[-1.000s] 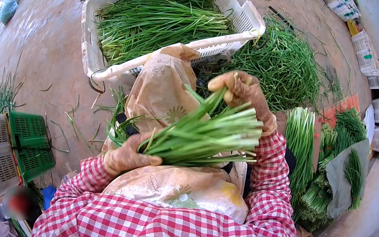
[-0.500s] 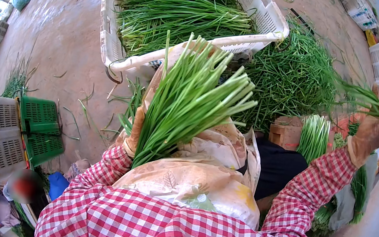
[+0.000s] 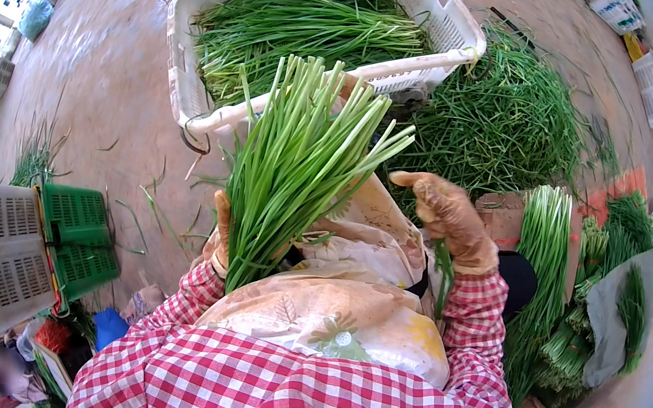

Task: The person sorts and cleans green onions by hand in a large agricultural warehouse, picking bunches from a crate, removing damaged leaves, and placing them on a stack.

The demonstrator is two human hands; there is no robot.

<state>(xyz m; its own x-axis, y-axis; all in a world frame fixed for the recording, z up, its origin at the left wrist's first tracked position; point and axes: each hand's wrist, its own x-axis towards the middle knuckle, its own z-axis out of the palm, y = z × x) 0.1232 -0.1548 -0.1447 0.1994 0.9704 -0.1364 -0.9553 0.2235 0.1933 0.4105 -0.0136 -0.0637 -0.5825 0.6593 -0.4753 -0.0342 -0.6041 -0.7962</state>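
Observation:
A thick bunch of chives (image 3: 289, 172) stands over my lap, pale cut ends fanned upward and green leaves down. My gloved left hand (image 3: 223, 230) closes round its left side; the thumb shows, and the leaves hide the other fingers. To the right of the bunch, apart from it, is my gloved right hand (image 3: 452, 220). Its index finger points left and the other fingers curl in. A small wisp of chive leaves (image 3: 441, 275) hangs below that palm, seemingly gripped by the curled fingers. A stained pale apron (image 3: 326, 315) covers my lap.
Ahead stands a white crate (image 3: 448, 31) of chives. Right of it lies a heap of loose leaves (image 3: 503, 112). At my right are an upright chive bundle (image 3: 543, 247) and several tied bundles (image 3: 569, 345). A green basket (image 3: 78, 237) and a white one (image 3: 9, 239) sit left.
My right hand has swung in from the far right, where it held a wisp of chives outstretched, to beside the bunch. The bunch has shifted slightly left in my left hand.

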